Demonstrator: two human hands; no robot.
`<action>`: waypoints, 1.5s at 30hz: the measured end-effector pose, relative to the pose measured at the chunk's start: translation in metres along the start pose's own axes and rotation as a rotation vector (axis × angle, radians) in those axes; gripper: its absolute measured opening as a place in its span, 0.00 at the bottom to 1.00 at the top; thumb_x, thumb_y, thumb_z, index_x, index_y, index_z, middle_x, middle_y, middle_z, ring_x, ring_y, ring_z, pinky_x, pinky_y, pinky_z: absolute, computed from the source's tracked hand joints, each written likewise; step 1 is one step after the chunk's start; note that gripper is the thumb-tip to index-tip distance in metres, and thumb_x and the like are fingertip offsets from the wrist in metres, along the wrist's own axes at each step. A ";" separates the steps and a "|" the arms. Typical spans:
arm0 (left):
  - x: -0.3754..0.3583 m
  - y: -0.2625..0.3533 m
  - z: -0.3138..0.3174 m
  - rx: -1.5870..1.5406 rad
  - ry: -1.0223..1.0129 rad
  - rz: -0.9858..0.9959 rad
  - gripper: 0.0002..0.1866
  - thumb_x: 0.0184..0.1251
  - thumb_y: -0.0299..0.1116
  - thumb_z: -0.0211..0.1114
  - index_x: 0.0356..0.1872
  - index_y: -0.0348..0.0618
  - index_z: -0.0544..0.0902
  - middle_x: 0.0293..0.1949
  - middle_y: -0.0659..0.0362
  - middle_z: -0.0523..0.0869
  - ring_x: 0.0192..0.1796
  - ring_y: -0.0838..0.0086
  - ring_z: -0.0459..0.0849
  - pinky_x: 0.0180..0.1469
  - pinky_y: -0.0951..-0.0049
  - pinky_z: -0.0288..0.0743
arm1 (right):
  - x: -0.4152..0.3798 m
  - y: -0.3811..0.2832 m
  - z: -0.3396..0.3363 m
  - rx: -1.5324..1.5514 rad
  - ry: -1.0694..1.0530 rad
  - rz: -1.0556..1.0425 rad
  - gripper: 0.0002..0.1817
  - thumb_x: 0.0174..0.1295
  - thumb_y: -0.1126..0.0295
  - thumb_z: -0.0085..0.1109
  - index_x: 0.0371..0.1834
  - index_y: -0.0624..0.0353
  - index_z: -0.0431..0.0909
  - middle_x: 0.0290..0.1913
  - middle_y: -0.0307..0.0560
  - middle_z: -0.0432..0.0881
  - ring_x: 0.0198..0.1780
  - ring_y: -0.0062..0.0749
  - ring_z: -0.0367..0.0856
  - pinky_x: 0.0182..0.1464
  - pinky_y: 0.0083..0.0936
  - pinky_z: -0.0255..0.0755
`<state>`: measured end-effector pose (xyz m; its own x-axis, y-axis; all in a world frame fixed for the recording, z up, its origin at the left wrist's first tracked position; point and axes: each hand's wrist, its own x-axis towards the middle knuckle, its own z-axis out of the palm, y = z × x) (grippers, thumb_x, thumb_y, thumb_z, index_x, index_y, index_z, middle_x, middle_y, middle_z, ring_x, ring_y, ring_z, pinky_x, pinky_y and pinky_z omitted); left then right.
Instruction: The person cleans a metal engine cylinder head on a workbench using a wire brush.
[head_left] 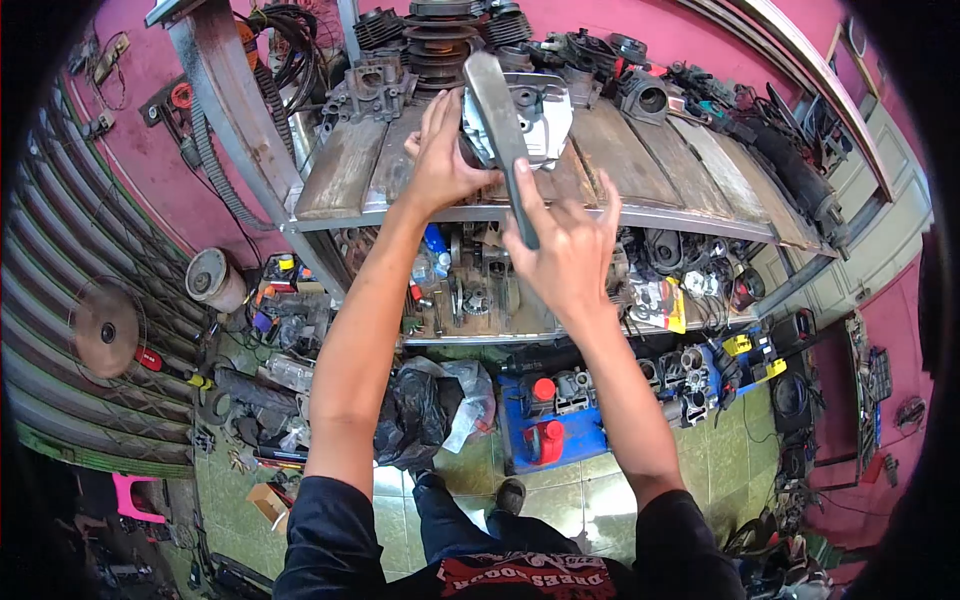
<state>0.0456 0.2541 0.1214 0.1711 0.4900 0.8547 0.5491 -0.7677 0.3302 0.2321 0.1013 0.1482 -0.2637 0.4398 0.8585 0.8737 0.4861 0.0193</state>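
looking from the left, i see a round fan (107,332) by the slatted shutter (95,250), then a grimy bucket (212,280) on its right. a black plastic bag (412,415) slumps on the floor below the planked worktop (345,170). at the middle, the person's left hand (445,155) is cupped round the left side of a pale metal casting (548,120), holding it with the thumb at its near edge. that casting is over the worktop's planks, just in front of a tall stack of ribbed dark metal (440,50). a long flat metal bar (497,110) slants across its face; whether the two touch, i can't tell. the right hand (575,245) has the bar's lower end pinched, index finger laid along it and the other fingers loosely splayed. below the right forearm, a blue tray (515,425) holds a red bottle (546,442) and metal parts, and farther right, greasy machine parts (645,98) crowd the worktop's back.
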 end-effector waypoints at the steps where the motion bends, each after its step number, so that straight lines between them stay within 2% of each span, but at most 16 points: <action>1: 0.000 -0.001 0.000 0.031 0.002 -0.011 0.69 0.36 0.43 0.87 0.83 0.34 0.57 0.80 0.42 0.65 0.85 0.47 0.56 0.80 0.45 0.50 | -0.010 -0.004 -0.005 -0.010 -0.052 0.016 0.39 0.56 0.65 0.73 0.76 0.47 0.77 0.20 0.40 0.82 0.31 0.31 0.84 0.78 0.56 0.56; 3: 0.000 -0.002 0.000 0.083 0.031 -0.019 0.69 0.34 0.40 0.87 0.84 0.39 0.57 0.80 0.46 0.66 0.85 0.52 0.57 0.76 0.42 0.50 | -0.029 -0.011 -0.014 0.036 -0.078 0.020 0.39 0.56 0.65 0.73 0.76 0.48 0.77 0.20 0.40 0.82 0.31 0.31 0.84 0.78 0.57 0.55; 6: 0.000 0.003 -0.006 0.141 -0.008 -0.016 0.69 0.34 0.43 0.88 0.83 0.38 0.58 0.81 0.47 0.66 0.85 0.52 0.56 0.76 0.43 0.51 | -0.022 -0.009 -0.014 0.101 -0.090 0.038 0.39 0.56 0.65 0.73 0.76 0.49 0.78 0.22 0.40 0.83 0.32 0.30 0.84 0.79 0.56 0.55; 8: 0.006 0.016 -0.013 0.132 -0.035 -0.035 0.71 0.32 0.47 0.90 0.83 0.38 0.59 0.81 0.49 0.66 0.86 0.52 0.55 0.77 0.43 0.51 | -0.001 0.001 -0.003 0.037 0.084 0.010 0.37 0.56 0.65 0.73 0.74 0.50 0.79 0.24 0.41 0.84 0.32 0.30 0.84 0.78 0.55 0.56; 14: 0.007 0.021 -0.015 0.234 -0.106 -0.094 0.73 0.31 0.53 0.91 0.84 0.44 0.59 0.82 0.53 0.67 0.87 0.53 0.52 0.74 0.39 0.51 | -0.033 0.006 -0.010 -0.005 -0.053 0.037 0.38 0.56 0.65 0.73 0.74 0.54 0.78 0.25 0.40 0.85 0.31 0.30 0.84 0.78 0.53 0.57; 16: 0.007 0.022 -0.017 0.235 -0.096 -0.075 0.73 0.31 0.53 0.91 0.84 0.45 0.59 0.82 0.54 0.68 0.87 0.53 0.51 0.74 0.38 0.51 | -0.030 0.006 -0.015 0.096 0.035 0.013 0.37 0.55 0.66 0.74 0.73 0.55 0.79 0.20 0.41 0.82 0.28 0.29 0.81 0.78 0.57 0.55; 18: 0.010 0.025 -0.017 0.229 -0.094 -0.046 0.73 0.31 0.53 0.91 0.84 0.46 0.59 0.82 0.56 0.68 0.87 0.53 0.51 0.73 0.38 0.51 | -0.009 0.011 -0.009 0.097 0.063 0.025 0.37 0.55 0.66 0.73 0.74 0.54 0.79 0.23 0.41 0.85 0.33 0.30 0.84 0.79 0.61 0.53; 20: 0.011 0.029 -0.019 0.291 -0.114 -0.062 0.72 0.32 0.52 0.91 0.84 0.46 0.60 0.82 0.57 0.68 0.88 0.53 0.50 0.73 0.38 0.51 | 0.008 0.015 -0.004 -0.004 0.129 -0.017 0.38 0.58 0.63 0.73 0.76 0.51 0.77 0.28 0.43 0.89 0.44 0.33 0.89 0.81 0.61 0.48; 21: 0.012 0.030 -0.020 0.266 -0.097 -0.036 0.70 0.33 0.51 0.91 0.84 0.49 0.60 0.82 0.58 0.68 0.88 0.53 0.50 0.72 0.36 0.50 | 0.004 0.016 0.001 -0.042 0.075 0.021 0.38 0.58 0.62 0.73 0.76 0.49 0.77 0.29 0.45 0.90 0.55 0.34 0.88 0.81 0.66 0.45; 25: 0.010 0.037 -0.023 0.264 -0.105 0.017 0.69 0.34 0.44 0.90 0.84 0.54 0.58 0.82 0.60 0.68 0.88 0.53 0.50 0.71 0.35 0.49 | -0.028 0.010 -0.007 0.001 0.049 0.044 0.40 0.58 0.64 0.74 0.78 0.54 0.74 0.33 0.49 0.92 0.61 0.35 0.87 0.80 0.68 0.44; 29: 0.015 0.046 -0.025 0.289 -0.162 0.008 0.67 0.35 0.39 0.88 0.84 0.53 0.59 0.80 0.59 0.69 0.87 0.54 0.53 0.71 0.37 0.49 | -0.011 0.007 -0.018 0.018 0.097 0.032 0.40 0.59 0.66 0.73 0.78 0.56 0.74 0.35 0.46 0.92 0.61 0.35 0.87 0.79 0.65 0.46; 33: 0.019 0.050 -0.023 0.324 -0.179 0.005 0.68 0.33 0.40 0.88 0.84 0.49 0.59 0.80 0.55 0.69 0.87 0.57 0.54 0.75 0.42 0.49 | -0.015 0.013 0.002 -0.010 0.100 -0.002 0.39 0.58 0.66 0.72 0.77 0.56 0.74 0.33 0.42 0.91 0.59 0.36 0.87 0.79 0.64 0.48; 36: 0.019 0.042 -0.027 0.359 -0.186 -0.025 0.68 0.32 0.41 0.88 0.83 0.46 0.61 0.80 0.53 0.69 0.86 0.57 0.55 0.74 0.43 0.50 | -0.047 0.013 0.003 0.004 0.024 0.010 0.39 0.58 0.66 0.73 0.77 0.55 0.75 0.32 0.42 0.91 0.57 0.35 0.88 0.79 0.64 0.48; 37: 0.016 0.035 -0.023 0.322 -0.149 -0.019 0.68 0.32 0.43 0.89 0.82 0.47 0.61 0.79 0.54 0.70 0.86 0.57 0.56 0.73 0.40 0.50 | -0.055 0.009 0.002 0.044 0.007 0.004 0.39 0.58 0.65 0.73 0.76 0.54 0.76 0.31 0.43 0.90 0.55 0.33 0.87 0.78 0.64 0.49; 38: 0.014 0.027 -0.020 0.283 -0.111 -0.010 0.67 0.32 0.44 0.89 0.82 0.49 0.62 0.79 0.56 0.70 0.86 0.57 0.56 0.72 0.37 0.50 | -0.055 0.009 0.002 0.043 0.007 0.003 0.39 0.58 0.65 0.73 0.76 0.54 0.76 0.31 0.43 0.90 0.55 0.33 0.87 0.78 0.64 0.49; 45: 0.016 0.024 -0.018 0.272 -0.115 -0.035 0.70 0.30 0.50 0.90 0.82 0.43 0.63 0.78 0.54 0.71 0.85 0.57 0.57 0.72 0.39 0.52 | -0.014 0.017 -0.004 -0.053 0.013 -0.017 0.39 0.58 0.64 0.73 0.77 0.51 0.76 0.30 0.42 0.91 0.56 0.34 0.86 0.79 0.62 0.49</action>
<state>0.0470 0.2366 0.1504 0.2309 0.5698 0.7887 0.7525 -0.6184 0.2264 0.2520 0.0999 0.1389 -0.2736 0.4216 0.8645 0.8895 0.4528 0.0606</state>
